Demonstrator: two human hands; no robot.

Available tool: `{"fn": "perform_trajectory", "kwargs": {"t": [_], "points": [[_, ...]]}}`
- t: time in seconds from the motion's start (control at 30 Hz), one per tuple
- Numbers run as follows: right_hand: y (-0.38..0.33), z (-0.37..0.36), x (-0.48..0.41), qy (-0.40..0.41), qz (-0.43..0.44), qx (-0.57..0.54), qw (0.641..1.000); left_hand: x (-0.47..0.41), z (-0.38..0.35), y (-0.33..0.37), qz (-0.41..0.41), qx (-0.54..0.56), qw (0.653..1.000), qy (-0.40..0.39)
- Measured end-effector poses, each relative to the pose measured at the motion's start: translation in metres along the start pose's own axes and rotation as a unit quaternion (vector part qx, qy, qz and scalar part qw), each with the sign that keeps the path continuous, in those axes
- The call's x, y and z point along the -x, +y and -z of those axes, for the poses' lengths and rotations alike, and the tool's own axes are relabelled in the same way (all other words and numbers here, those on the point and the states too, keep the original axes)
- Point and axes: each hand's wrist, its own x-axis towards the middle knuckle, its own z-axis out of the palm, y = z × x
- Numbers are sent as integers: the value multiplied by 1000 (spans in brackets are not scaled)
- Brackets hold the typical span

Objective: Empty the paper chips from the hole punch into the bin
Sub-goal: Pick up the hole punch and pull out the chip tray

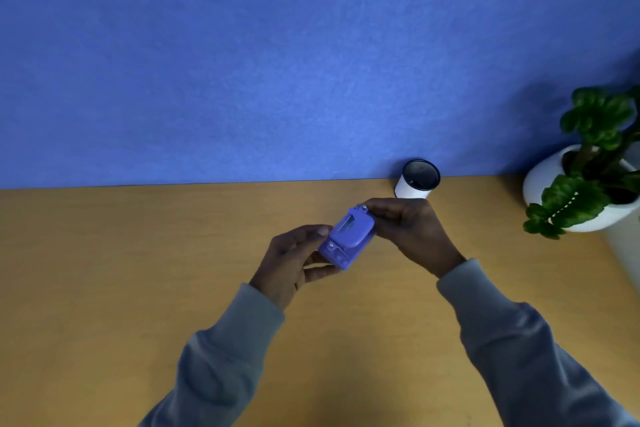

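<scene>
A small purple hole punch is held above the wooden desk, tilted with its far end up to the right. My left hand grips its near lower end with thumb and fingers. My right hand holds its far upper end. A small white cylindrical bin with a dark inside stands just behind my right hand, against the blue wall. I see no paper chips.
A potted green plant in a white pot stands at the desk's far right. A blue wall runs along the back edge of the desk. Grey sleeves cover both forearms.
</scene>
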Motion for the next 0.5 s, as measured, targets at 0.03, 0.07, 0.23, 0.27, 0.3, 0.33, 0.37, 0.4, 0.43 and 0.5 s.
{"fn": "perform_trajectory", "kwargs": {"t": [0.03,0.07,0.23,0.27,0.3,0.33,0.37,0.4,0.43,0.5], "points": [[-3,2,0,-21,1,-2,1000,3,-1,1,19,1,1000,-10],[-7,3,1,-41,1,0,999,6,-2,1,33,-1,999,-18],[-13,2,6,-121,-14,9,992,21,-6,-4,62,-59,995,-57],[-13,1,8,-129,-15,9,991,23,-7,-6,62,-68,994,-62],[-12,-1,10,-133,-18,10,991,25,-8,-8,61,-71,994,-64],[-12,-2,11,-135,-22,12,991,26,-9,-11,60,-71,994,-61],[-11,-4,13,-137,-26,16,990,28,-10,-13,59,-70,994,-55],[-9,-6,14,-137,-29,19,990,30,-10,-16,56,-70,995,-48],[-8,-8,16,-136,-33,20,990,32,-11,-19,53,-70,995,-41],[-4,-8,21,-123,-47,9,991,35,-11,-27,48,-64,996,-31]]}}
